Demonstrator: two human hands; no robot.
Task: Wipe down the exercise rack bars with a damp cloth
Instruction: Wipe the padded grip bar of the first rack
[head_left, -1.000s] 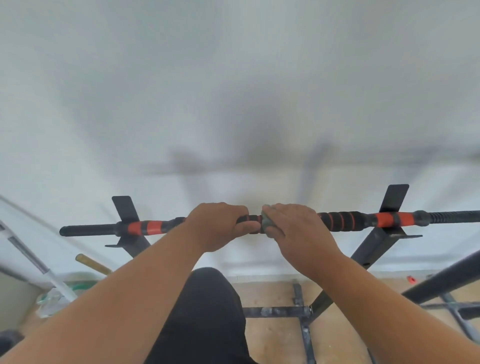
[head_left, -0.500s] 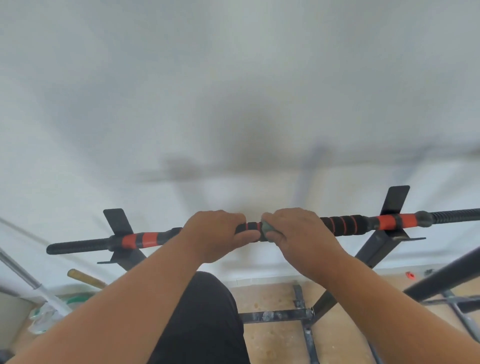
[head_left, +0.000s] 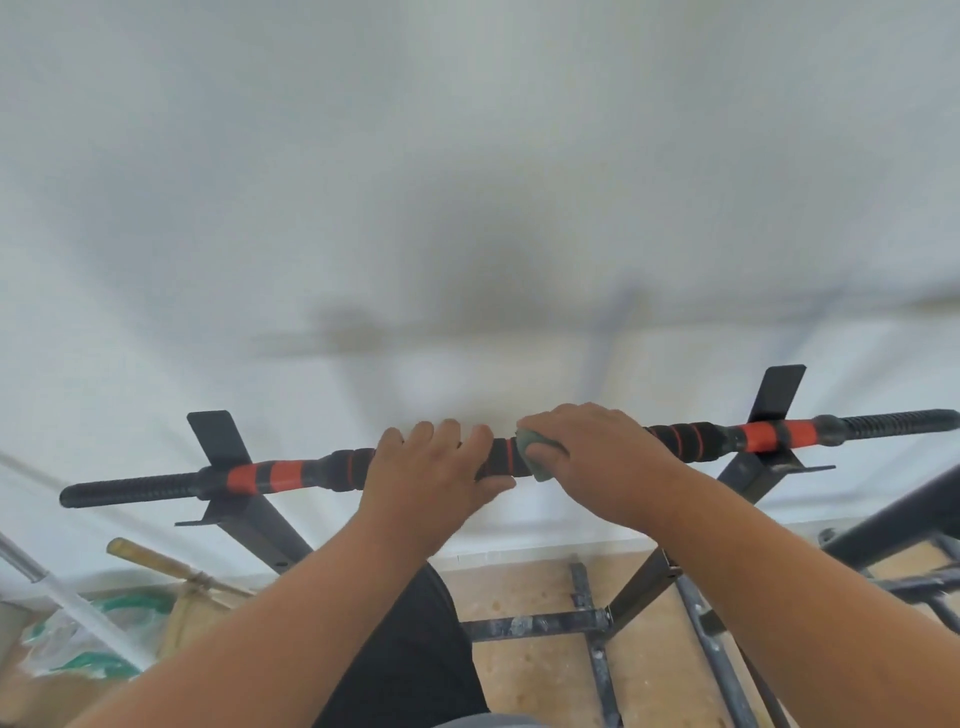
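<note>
A black and orange padded bar (head_left: 270, 477) runs across the view on the black rack's two uprights. My left hand (head_left: 434, 470) grips the bar near its middle, fingers curled over the top. Right beside it, my right hand (head_left: 597, 457) holds a small grey-green cloth (head_left: 535, 447) wrapped against the bar. Only a corner of the cloth shows under my fingers. The two hands nearly touch, with a short black stretch of foam between them.
The rack's dark base frame (head_left: 540, 623) lies on the tan floor below. Another dark bar (head_left: 893, 519) slants in at the right. A wooden handle (head_left: 156, 561), a white pole (head_left: 78, 603) and a plastic bag with green rings (head_left: 88, 639) sit at the lower left by the white wall.
The bar's left end now sits lower in view and it looks more tilted. My left hand has slid slightly left along it, baring more black foam between my hands. The cloth stays under my right hand.
</note>
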